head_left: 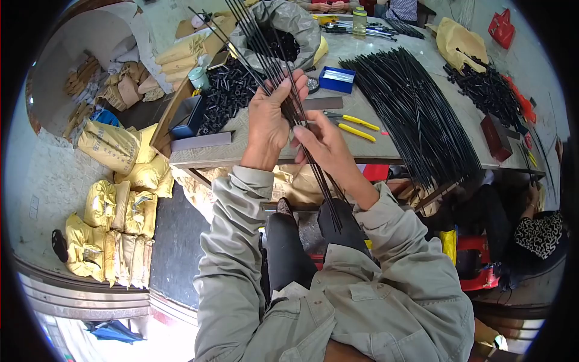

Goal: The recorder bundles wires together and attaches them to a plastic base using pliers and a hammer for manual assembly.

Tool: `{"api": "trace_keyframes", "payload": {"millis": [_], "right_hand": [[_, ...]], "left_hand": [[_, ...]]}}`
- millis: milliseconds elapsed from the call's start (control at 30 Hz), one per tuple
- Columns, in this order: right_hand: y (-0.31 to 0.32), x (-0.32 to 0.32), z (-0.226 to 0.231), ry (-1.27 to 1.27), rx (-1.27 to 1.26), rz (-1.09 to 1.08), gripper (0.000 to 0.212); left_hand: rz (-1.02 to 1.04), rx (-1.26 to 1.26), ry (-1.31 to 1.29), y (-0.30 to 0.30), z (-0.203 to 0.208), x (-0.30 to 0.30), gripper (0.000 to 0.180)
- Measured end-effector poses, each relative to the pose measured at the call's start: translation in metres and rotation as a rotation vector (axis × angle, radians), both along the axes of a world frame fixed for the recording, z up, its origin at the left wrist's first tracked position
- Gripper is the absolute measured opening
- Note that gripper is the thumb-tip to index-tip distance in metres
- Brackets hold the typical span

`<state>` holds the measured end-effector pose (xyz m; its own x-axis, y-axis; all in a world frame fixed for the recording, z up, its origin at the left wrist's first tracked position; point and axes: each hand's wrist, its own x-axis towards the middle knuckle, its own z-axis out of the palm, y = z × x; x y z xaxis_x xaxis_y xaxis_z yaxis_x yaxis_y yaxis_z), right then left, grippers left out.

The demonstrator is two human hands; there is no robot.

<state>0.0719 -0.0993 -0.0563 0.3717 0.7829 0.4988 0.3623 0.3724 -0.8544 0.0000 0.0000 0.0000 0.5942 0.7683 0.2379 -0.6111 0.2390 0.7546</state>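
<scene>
A slim bundle of long black rods slants across in front of me, its upper ends fanning out over the table and its lower ends hanging above my lap. My left hand is closed around the bundle from the left, thumb across the rods. Lower down, my right hand grips the same bundle between thumb and fingers; some fingertips are hidden. Just right of my hands lie pliers with yellow handles. Beyond them, a large pile of similar black rods covers the table.
Small black plastic parts are heaped at left beside a blue box. A grey sack of black parts stands behind. Another blue box and a bottle sit farther back. Yellow sacks stack at left. A co-worker sits at right.
</scene>
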Motion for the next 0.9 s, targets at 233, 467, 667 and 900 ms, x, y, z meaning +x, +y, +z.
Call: {"api": "trace_keyframes", "payload": {"millis": [233, 467, 667, 900], "right_hand": [[-0.008, 0.005, 0.017, 0.454, -0.077, 0.374, 0.027], [-0.013, 0.004, 0.019, 0.393, -0.102, 0.434, 0.026], [-0.012, 0.009, 0.013, 0.324, -0.066, 0.319, 0.025], [-0.011, 0.002, 0.012, 0.190, 0.035, 0.173, 0.026]], "left_hand": [[-0.238, 0.069, 0.198, -0.001, 0.003, -0.021, 0.028], [-0.282, 0.070, 0.092, -0.014, 0.007, -0.023, 0.031], [-0.347, 0.058, 0.079, -0.014, 0.009, -0.019, 0.032], [-0.290, 0.092, 0.126, -0.018, 0.006, -0.015, 0.039]]}}
